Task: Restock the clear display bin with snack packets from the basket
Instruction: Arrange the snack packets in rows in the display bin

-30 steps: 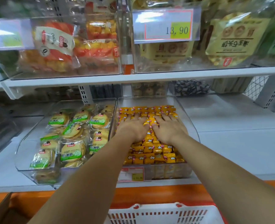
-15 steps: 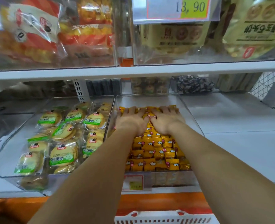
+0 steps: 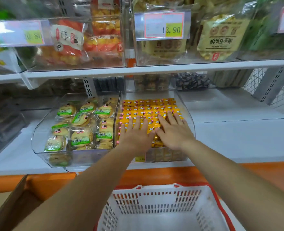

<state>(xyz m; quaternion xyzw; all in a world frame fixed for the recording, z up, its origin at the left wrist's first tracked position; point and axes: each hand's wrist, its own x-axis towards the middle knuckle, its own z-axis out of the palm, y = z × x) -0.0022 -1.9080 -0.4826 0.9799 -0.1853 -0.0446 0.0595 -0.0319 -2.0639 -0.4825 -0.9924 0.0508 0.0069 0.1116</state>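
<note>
Pressing packets (image 3: 148, 105): left hand (image 3: 135, 131), right hand (image 3: 175, 133)

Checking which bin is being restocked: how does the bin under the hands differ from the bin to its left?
The right bin holds small yellow packets in tight rows; the left bin holds bigger round biscuits with green labels, loosely piled. The left hand and right hand lie flat on the yellow packets; nothing touches the biscuits. Both are clear, side by side on the shelf.
</note>
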